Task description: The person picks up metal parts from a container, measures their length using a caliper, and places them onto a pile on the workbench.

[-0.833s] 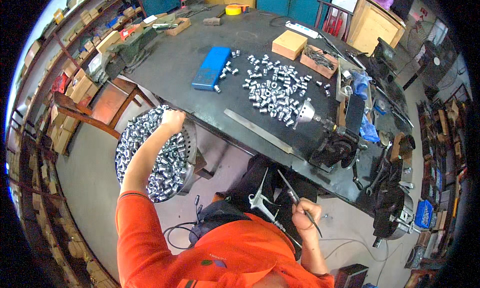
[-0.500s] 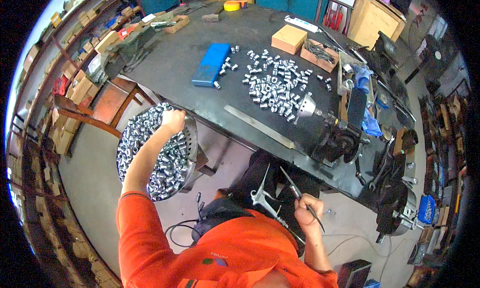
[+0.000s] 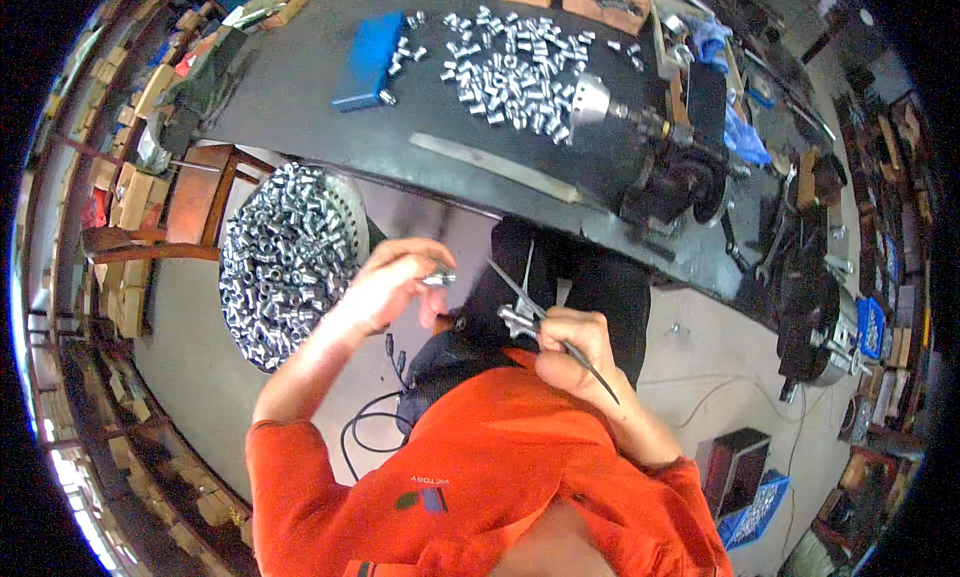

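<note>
My left hand [image 3: 395,282] is raised in front of my lap and holds a small shiny metal sleeve [image 3: 438,276] between its fingertips. My right hand [image 3: 572,349] is closed around a slim metal hand tool [image 3: 540,322] whose thin handle sticks out to the lower right. The two hands are close together, the sleeve a short way left of the tool's tip. To my left stands a round bin [image 3: 285,257] heaped with several of the same metal sleeves. More sleeves [image 3: 515,77] lie scattered on the dark workbench [image 3: 420,142] ahead.
A blue box [image 3: 366,61] and a long flat metal bar [image 3: 490,167] lie on the bench. A dark machine with a chuck [image 3: 650,162] stands at its right end. A wooden chair [image 3: 175,212] is at the far left. Cables [image 3: 375,427] lie on the floor.
My left hand has come away from the bin of sleeves with one sleeve and moved right toward my right hand. The view has tilted down and closer.
</note>
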Motion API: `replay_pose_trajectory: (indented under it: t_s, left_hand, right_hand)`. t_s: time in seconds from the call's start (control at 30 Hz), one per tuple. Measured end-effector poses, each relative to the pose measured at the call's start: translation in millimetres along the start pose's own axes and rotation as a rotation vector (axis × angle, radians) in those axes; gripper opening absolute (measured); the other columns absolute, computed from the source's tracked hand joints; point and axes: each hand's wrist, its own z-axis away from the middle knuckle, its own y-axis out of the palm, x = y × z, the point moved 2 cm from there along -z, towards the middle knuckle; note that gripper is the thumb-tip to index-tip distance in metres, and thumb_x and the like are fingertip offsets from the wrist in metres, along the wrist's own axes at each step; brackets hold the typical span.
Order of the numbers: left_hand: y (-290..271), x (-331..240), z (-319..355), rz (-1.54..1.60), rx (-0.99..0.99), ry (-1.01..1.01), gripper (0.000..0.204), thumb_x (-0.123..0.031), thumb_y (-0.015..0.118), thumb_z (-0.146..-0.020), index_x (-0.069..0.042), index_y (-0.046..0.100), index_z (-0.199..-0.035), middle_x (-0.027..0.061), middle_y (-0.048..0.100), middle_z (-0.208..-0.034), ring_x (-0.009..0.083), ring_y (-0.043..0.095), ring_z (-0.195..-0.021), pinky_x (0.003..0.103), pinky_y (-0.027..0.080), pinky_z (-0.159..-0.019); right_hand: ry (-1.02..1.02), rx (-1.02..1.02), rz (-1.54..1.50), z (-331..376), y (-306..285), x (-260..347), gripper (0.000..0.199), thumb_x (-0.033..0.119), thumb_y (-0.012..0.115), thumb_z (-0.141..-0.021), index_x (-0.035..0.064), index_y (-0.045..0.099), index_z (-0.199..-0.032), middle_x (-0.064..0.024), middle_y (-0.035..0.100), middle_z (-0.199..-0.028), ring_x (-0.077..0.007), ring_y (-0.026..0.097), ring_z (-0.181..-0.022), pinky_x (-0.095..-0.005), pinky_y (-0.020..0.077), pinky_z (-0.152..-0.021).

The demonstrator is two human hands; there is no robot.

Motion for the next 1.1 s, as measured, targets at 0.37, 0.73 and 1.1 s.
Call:
replay_pose_trajectory:
  t_s: [0.37, 0.73, 1.1]
  left_hand:
    - [32, 58, -5, 0.325, 0.167, -0.031, 0.041, -0.031, 0.045, -0.097, 0.008, 0.058, -0.091, 0.0083, 0.053, -0.053, 0.0171, 0.049, -0.037, 0.033, 0.049, -0.054]
    - [41, 36, -4, -0.29, 0.125, 0.082, 0.018, -0.005, 0.063, -0.088, 0.006, 0.062, -0.103, 0.0075, 0.064, -0.079, 0.0098, 0.06, -0.064, 0.023, 0.052, -0.056]
    - [43, 44, -9, -0.334, 0.158, 0.192, 0.022, -0.007, 0.061, -0.09, 0.005, 0.059, -0.108, 0.0062, 0.063, -0.079, 0.0117, 0.062, -0.07, 0.025, 0.053, -0.063]
  right_hand:
    - [0.055, 0.004, -0.001, 4, -1, 2, 0.024, 0.007, 0.067, -0.059, 0.0046, 0.043, -0.063, -0.0109, 0.043, -0.058, -0.0295, 0.048, -0.051, -0.0364, 0.0352, -0.047]
    - [0.075, 0.006, 0.191, 3, 5, 0, 0.02, 0.014, 0.067, -0.06, 0.0052, 0.05, -0.064, -0.0124, 0.051, -0.061, -0.0331, 0.053, -0.054, -0.0426, 0.0417, -0.049]
    - [0.044, -0.05, 0.276, 6, 6, -1, 0.019, 0.014, 0.067, -0.06, 0.0055, 0.052, -0.066, -0.0129, 0.051, -0.064, -0.0337, 0.055, -0.054, -0.0425, 0.0438, -0.049]
